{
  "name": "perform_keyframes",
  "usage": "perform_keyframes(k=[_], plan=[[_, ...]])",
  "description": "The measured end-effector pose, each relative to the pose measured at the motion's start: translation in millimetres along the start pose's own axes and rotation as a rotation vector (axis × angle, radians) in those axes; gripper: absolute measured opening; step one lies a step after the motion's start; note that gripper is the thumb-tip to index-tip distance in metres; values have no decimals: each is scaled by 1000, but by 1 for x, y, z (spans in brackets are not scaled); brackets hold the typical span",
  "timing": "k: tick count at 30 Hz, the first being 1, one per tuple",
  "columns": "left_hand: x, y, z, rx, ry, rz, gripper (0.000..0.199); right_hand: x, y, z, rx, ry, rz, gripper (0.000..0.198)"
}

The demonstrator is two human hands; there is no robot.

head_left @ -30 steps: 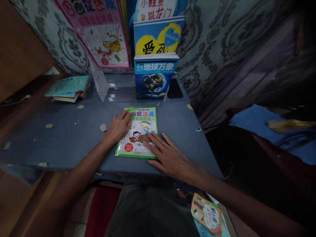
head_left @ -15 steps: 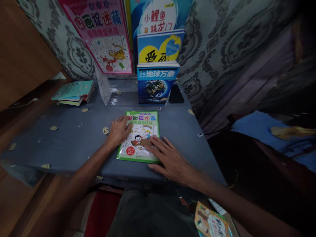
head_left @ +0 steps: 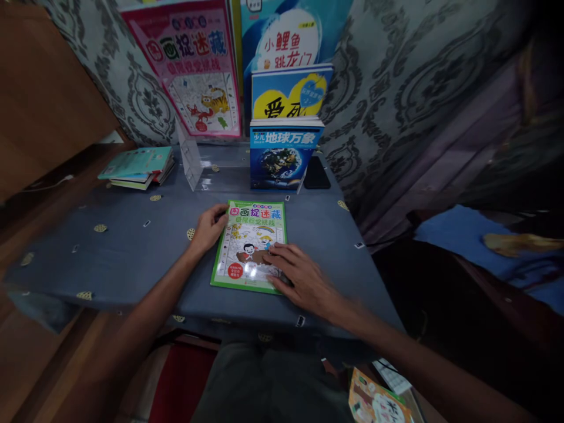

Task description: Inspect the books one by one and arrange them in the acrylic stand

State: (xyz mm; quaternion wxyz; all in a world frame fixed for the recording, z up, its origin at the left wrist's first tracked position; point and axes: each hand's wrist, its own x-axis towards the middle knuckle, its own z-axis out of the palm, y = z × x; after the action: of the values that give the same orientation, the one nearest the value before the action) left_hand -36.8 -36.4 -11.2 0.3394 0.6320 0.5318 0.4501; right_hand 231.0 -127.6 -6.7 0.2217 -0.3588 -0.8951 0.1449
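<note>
A thin green-bordered picture book (head_left: 247,273) lies flat on the table in front of me, cartoon cover facing up. My left hand (head_left: 210,228) is at the book's upper left edge, fingers bent and thumb close to them, closed on that edge; the fingertips are partly hidden. Across the lower right of the cover rests my right hand (head_left: 302,273), its fingers loosely apart and slightly curved, gripping nothing.
A clear stand (head_left: 192,167) behind the book holds a pink book (head_left: 200,76) and a blue Earth book (head_left: 282,158). Stacked books (head_left: 138,164) lie at the left, a dark phone (head_left: 316,173) at the right. Below the table edge is an orange book (head_left: 374,399).
My left hand has drawn back from the cover to the book's left edge. The right hand's fingers have drawn closer together on the cover. The view has shifted slightly.
</note>
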Motion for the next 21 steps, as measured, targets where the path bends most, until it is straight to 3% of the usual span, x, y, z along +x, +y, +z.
perform_keyframes(k=[4, 8, 10, 12, 15, 18, 21], plan=[[4, 1, -1, -151, 53, -83, 39, 0, 2, 3, 13, 24, 1, 40], [3, 4, 0, -312, 153, -260, 49, -3, 5, 8, 31, 59, -2, 41], [0, 8, 1, -403, 101, -357, 53, -4, 6, 10, 35, 79, 5, 43], [-4, 13, 2, -481, -31, -425, 53, -6, 9, 12, 27, 88, 17, 46], [-10, 24, 0, -578, -188, -443, 54, -6, 14, 12, 15, 83, 42, 52], [-11, 39, -5, -638, -215, -427, 55, 2, 17, 11, 95, 81, 124, 60], [-9, 58, -9, -679, -186, -377, 52, 23, 17, 9, 313, 119, 246, 65]])
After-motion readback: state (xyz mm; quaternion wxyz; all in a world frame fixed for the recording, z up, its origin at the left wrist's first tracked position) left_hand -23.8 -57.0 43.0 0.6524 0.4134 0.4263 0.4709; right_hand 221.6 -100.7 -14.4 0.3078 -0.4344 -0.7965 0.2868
